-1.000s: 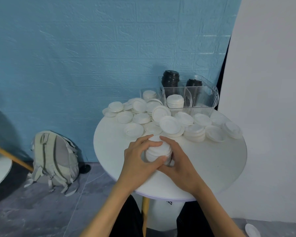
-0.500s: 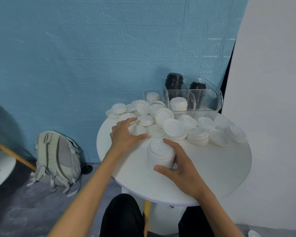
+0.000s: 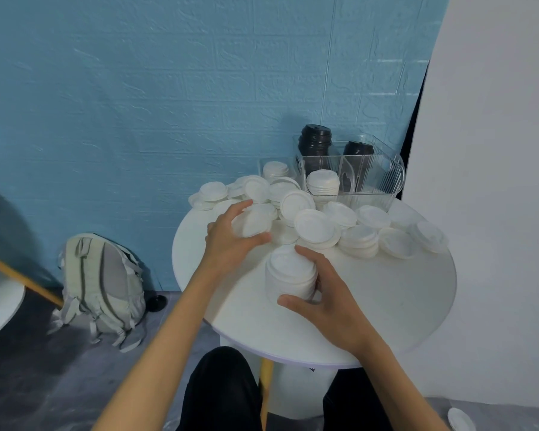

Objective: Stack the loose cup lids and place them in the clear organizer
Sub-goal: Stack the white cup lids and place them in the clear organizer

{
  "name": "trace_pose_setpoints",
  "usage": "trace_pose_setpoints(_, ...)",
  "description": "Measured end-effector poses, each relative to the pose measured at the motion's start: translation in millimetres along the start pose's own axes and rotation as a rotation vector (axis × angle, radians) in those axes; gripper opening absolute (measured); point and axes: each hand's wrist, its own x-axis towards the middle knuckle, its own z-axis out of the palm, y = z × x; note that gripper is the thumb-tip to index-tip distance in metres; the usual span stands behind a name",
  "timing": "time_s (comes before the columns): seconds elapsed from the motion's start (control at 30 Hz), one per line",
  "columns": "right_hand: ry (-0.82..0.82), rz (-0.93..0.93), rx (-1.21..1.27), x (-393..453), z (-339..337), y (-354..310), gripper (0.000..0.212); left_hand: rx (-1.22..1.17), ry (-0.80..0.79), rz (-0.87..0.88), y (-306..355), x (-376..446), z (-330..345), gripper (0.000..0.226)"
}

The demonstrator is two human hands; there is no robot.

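A stack of white cup lids (image 3: 290, 272) stands on the round white table (image 3: 402, 293), and my right hand (image 3: 327, 303) grips it from the right, thumb in front and fingers over the top. My left hand (image 3: 231, 241) holds a single white lid (image 3: 254, 223) just left of the pile of loose lids (image 3: 339, 225) spread across the table's far half. The clear organizer (image 3: 371, 178) sits at the back with a white lid stack (image 3: 322, 181) and two black lid stacks (image 3: 315, 144) in its compartments.
A second smaller clear bin with white lids (image 3: 276, 169) stands left of the organizer. A white panel (image 3: 495, 181) rises close on the right. A grey backpack (image 3: 103, 284) leans against the blue wall on the floor at the left. One lid (image 3: 461, 419) lies on the floor.
My left hand left the stack, reached to the loose pile and now holds one lid lifted off it. My right hand stays on the stack.
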Motion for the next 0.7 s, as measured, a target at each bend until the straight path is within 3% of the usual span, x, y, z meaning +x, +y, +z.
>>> trace_pose_setpoints(0.3,0.004,0.001,-0.003,0,1,2,0.082,-0.395,-0.273,0.121,41,-55,-1,0.065)
trace_pose_setpoints(0.43,-0.002,-0.011,-0.004,-1,1,2,0.084,-0.352,-0.332,0.157,41,-65,6,0.064)
trace_pose_setpoints(0.7,-0.001,-0.032,-0.022,0,-1,0,0.082,-0.252,-0.29,0.165,49,-59,14,0.066)
